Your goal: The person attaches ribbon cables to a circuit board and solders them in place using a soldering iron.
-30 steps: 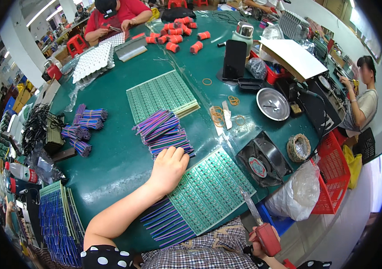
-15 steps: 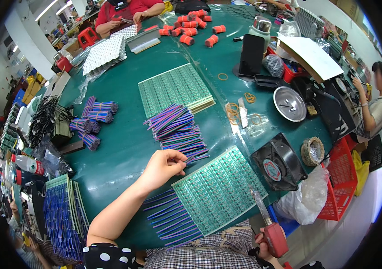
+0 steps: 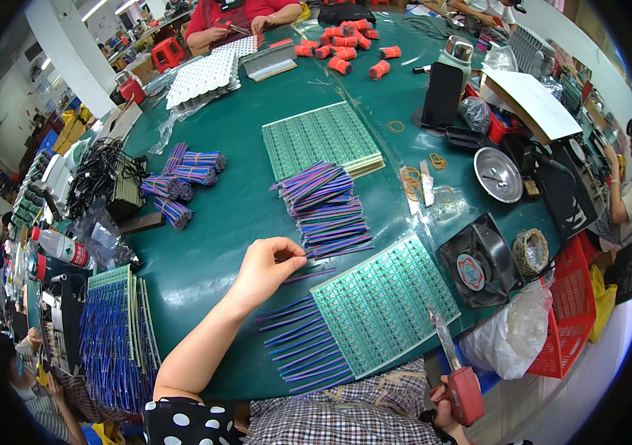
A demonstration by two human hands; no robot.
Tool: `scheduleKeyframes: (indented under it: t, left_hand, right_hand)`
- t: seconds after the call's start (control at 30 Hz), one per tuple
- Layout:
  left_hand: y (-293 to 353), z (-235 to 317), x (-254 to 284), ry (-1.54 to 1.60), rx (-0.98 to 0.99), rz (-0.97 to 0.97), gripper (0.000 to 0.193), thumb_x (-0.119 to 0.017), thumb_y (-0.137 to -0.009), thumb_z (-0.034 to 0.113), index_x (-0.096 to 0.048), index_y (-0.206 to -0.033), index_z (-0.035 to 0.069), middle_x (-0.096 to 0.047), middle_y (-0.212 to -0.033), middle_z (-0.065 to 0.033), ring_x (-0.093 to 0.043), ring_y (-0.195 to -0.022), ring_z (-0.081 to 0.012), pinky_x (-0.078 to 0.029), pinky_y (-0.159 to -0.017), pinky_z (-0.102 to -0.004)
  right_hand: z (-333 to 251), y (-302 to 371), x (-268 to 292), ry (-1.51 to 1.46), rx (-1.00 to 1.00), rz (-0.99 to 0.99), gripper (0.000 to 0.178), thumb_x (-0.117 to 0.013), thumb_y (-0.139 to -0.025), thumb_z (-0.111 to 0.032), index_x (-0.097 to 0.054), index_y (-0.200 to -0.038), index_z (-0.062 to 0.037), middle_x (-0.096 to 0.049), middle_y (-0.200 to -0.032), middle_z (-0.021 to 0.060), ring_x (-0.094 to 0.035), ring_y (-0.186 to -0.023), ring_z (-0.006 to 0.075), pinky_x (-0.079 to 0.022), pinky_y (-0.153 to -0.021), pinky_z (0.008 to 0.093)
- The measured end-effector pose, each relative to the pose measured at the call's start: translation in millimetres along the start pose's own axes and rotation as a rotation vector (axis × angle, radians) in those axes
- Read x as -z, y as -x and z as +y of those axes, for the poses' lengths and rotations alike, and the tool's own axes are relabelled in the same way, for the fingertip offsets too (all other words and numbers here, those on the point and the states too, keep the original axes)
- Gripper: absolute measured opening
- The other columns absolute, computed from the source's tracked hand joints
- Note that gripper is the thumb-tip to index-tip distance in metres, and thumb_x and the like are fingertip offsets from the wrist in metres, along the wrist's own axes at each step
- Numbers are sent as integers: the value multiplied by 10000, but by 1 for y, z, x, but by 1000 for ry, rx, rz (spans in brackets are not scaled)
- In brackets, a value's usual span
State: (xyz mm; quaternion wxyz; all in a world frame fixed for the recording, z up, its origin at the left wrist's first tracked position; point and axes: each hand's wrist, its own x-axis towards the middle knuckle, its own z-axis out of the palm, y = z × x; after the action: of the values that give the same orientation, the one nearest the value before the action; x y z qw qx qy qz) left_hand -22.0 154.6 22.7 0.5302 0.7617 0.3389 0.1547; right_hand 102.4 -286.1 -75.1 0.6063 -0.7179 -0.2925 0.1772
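Note:
My left hand point(image 3: 265, 268) is closed in a pinch at the near end of a pile of cut purple, blue and green wires point(image 3: 331, 215). Whatever sits between its fingertips is too small to make out. One loose wire point(image 3: 312, 275) lies just below those fingers. My right hand point(image 3: 446, 408) grips a red-handled soldering gun point(image 3: 466, 393), its metal nose pointing up over the right edge of a green circuit board panel point(image 3: 383, 311). From that panel's left side several wires point(image 3: 305, 345) stick out in a row.
Beyond the wires lies a stack of circuit panels point(image 3: 323, 137). Bundled wires point(image 3: 186, 178) and wired panels point(image 3: 119, 334) are on the left. A black fan point(image 3: 479, 263), tape roll point(image 3: 530, 251), metal bowl point(image 3: 498, 175) and phone point(image 3: 442, 96) stand right. Across the table sits a person point(image 3: 238, 18).
The view has shifted, so the table's things appear farther right. My left fingers have moved slightly, and a loose wire now shows beneath them. My right hand keeps hold of the soldering gun.

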Motion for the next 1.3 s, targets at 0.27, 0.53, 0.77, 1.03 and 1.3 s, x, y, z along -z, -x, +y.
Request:
scheduleKeyframes:
  t: [0.27, 0.53, 0.77, 1.03, 1.3]
  left_hand:
    - [32, 15, -7, 264, 196, -100, 191, -606, -902, 59, -622, -1068, -34, -608, -848, -3, -485, -591, -32, -396, -534, -198]
    - [54, 16, -31, -438, -314, 38, 97, -604, -856, 27, -611, -950, 5, -645, -938, -100, -622, -829, -240, -493, -721, -343]
    - [84, -2, -78, -773, -482, -131, 160, -518, -851, 106, -528, -994, 34, -428, -1416, -191, -381, -1334, -385, -327, -1058, -549]
    - [90, -5, -81, -794, -529, -112, 162, -527, -848, 102, -534, -997, 38, -453, -1387, -198, -392, -1323, -390, -327, -1048, -557]
    - [103, 0, -79, -675, -524, -54, 154, -593, -790, 57, -558, -938, 33, -497, -1310, -209, -453, -1240, -404, -370, -1013, -520]
  right_hand:
    - [9, 3, 8, -38, -84, -86, 622, -588, -905, -452, -426, -1254, 36, -548, -1052, 100, -555, -724, 140, -468, -665, 306]
    - [-38, -30, -9, 46, -148, -176, 625, -563, -899, -468, -448, -1236, 46, -565, -893, 74, -533, -712, 117, -456, -682, 295]
    - [-34, -24, -13, -5, 13, -66, 600, -614, -876, -431, -466, -1222, 38, -567, -1084, 114, -561, -679, 131, -467, -622, 298]
    - [-37, -10, -15, -63, 4, 46, 575, -624, -874, -403, -469, -1215, 33, -571, -1097, 130, -564, -673, 130, -471, -617, 297]
    - [-23, -6, 2, 82, 51, -126, 603, -593, -884, -425, -445, -1209, 61, -565, -964, 120, -554, -690, 145, -455, -635, 300]
